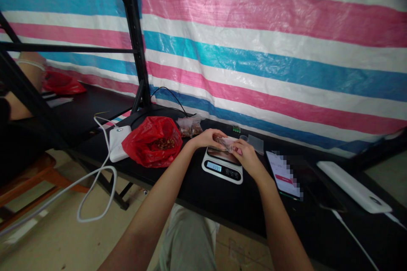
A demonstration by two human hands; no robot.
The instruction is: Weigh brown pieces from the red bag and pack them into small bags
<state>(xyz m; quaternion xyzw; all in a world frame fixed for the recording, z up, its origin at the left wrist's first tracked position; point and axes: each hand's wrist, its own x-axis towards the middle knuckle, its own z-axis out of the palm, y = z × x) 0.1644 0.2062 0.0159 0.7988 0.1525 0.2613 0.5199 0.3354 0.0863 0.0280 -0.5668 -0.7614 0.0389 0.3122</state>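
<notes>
A small clear plastic bag [227, 142] is between my two hands, at the top of a white kitchen scale [222, 173] with a lit display. My left hand [207, 138] grips the bag's left side, fingers bent round it. On the right edge, my right hand [248, 156] pinches the plastic near a pink strip. Whether the bag rests on the weighing plate I cannot tell; my hands hide part of it. An open red plastic bag [149, 139] with small brown pieces inside stands left of my left forearm. Filled clear bags [189, 127] lie behind my left hand.
Flat clear bags [256, 144], a small clear cup [243, 138] and small green items [236, 128] lie behind the scale. A lit phone [284, 175] and a white device [353, 187] are at right. A white box [118, 144] with a looping cable stands left. Another person's arm [28, 76] shows far left.
</notes>
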